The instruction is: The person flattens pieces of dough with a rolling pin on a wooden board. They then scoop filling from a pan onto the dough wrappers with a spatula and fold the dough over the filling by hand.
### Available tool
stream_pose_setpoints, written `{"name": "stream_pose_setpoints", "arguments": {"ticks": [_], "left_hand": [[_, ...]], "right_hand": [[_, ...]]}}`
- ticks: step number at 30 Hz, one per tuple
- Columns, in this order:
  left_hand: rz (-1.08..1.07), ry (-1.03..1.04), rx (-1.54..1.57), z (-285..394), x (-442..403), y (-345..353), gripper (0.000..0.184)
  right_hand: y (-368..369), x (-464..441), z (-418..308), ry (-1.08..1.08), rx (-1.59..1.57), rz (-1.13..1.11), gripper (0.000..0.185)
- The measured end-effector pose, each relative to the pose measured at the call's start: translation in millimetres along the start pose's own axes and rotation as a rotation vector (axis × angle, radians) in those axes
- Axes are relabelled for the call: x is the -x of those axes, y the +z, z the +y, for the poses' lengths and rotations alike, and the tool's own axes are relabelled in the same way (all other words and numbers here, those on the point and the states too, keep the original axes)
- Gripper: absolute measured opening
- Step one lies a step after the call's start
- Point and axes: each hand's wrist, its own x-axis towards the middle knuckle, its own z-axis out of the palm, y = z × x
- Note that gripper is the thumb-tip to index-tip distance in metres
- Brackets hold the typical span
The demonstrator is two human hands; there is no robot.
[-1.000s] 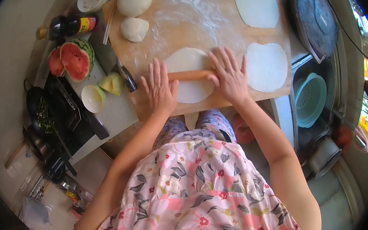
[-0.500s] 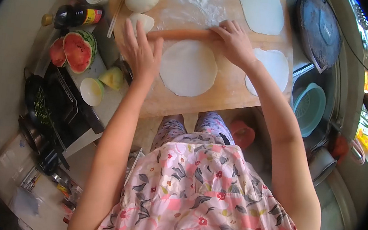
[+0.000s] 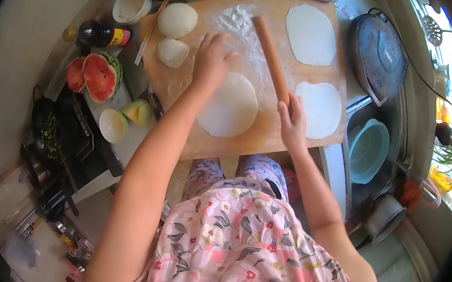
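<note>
My right hand (image 3: 292, 120) is closed round the lower end of a wooden rolling pin (image 3: 271, 58), which slants up and left above the wooden board (image 3: 208, 149). Over the top left of a round dough sheet (image 3: 229, 108), my left hand (image 3: 213, 60) is off the pin; its fingers are partly spread, near the scattered flour (image 3: 237, 24). Two flat dough sheets lie at the board's right, one at the top (image 3: 310, 35) and one below it (image 3: 320, 111). A large dough ball (image 3: 177, 21) and a smaller one (image 3: 172, 53) rest at the upper left.
Chopsticks (image 3: 153, 29) lie along the board's left edge. Beyond are a white bowl (image 3: 132, 6), a dark bottle (image 3: 104, 34), cut watermelon (image 3: 100, 77), a small bowl (image 3: 112, 126) and a black wok (image 3: 48, 130). Rightward are a round dark pan (image 3: 379, 52) and a sink with a green basin (image 3: 369, 150).
My left hand has let go of the rolling pin and moved right. My right hand has come down toward me, and the pin has turned from crosswise to steeply slanted.
</note>
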Motion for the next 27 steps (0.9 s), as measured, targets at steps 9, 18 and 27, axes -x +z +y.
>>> {"name": "stream_pose_setpoints", "arguments": {"ticks": [9,18,27], "left_hand": [[-0.093,-0.276,0.075,-2.6,-114.6,38.2,0.026],[-0.240,-0.217,0.172,0.5,74.9,-23.7,0.054],[-0.122,0.007,-0.306,26.0,87.5,68.2,0.085]], "right_hand": [[-26.4,38.6,14.5,0.131,-0.046,0.064,0.032],[-29.7,46.1,14.8,0.076,-0.091,0.024,0.031],[-22.6,39.9,6.8,0.090,-0.081,-0.053,0.029]]}}
